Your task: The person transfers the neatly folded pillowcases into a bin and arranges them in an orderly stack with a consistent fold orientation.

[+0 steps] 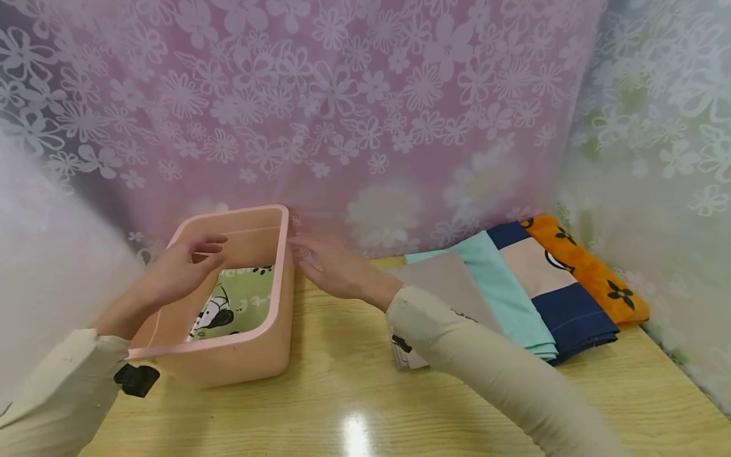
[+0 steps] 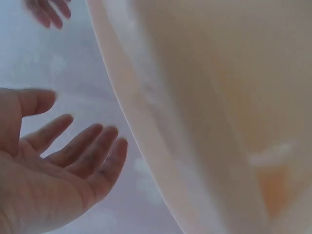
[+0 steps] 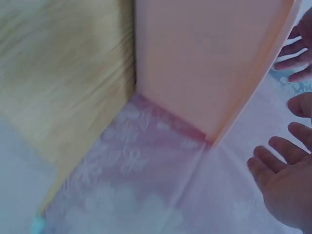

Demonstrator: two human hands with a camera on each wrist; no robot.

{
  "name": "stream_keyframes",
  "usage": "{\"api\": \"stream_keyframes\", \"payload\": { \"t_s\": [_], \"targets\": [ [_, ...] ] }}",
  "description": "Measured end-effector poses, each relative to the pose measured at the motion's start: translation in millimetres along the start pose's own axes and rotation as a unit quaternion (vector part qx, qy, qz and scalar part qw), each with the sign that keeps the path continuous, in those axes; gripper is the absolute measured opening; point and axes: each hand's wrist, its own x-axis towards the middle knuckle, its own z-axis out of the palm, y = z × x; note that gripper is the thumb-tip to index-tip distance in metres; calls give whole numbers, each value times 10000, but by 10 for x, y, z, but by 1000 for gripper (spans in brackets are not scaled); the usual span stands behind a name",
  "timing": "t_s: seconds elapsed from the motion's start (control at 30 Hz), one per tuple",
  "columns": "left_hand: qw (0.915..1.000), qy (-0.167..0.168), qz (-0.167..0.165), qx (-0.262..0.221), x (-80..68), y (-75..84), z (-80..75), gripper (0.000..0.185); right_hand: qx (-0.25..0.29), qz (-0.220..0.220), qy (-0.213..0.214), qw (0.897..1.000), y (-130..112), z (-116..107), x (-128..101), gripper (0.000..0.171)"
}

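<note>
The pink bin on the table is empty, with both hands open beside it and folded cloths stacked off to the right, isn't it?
Not quite: the pink bin is not empty. The head view shows a green printed cloth lying on its bottom. The rest holds: the left hand and right hand are open at its sides, and the folded cloths lie to the right on the table.

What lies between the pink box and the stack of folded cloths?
In the head view, the right hand and bare wooden table lie between pink box and folded cloths.
</note>
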Motion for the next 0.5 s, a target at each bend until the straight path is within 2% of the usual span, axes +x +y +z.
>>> {"api": "stream_keyframes", "payload": {
  "t_s": [0.17,0.27,0.37,0.5],
  "targets": [
    [9978,330,543,182,19,236,179,48,-656,140,-225,9975,151,-136,-209,51],
    [9933,532,841,593,12,367,276,50,-1088,219,-257,9935,231,-217,-353,53],
    [9861,745,1044,1058,-33,475,377,50,-1481,284,-266,9882,316,-281,-501,55],
    [9794,787,1150,1462,-103,598,527,49,-1807,406,-345,9821,427,-353,-697,55]
  ]
}}
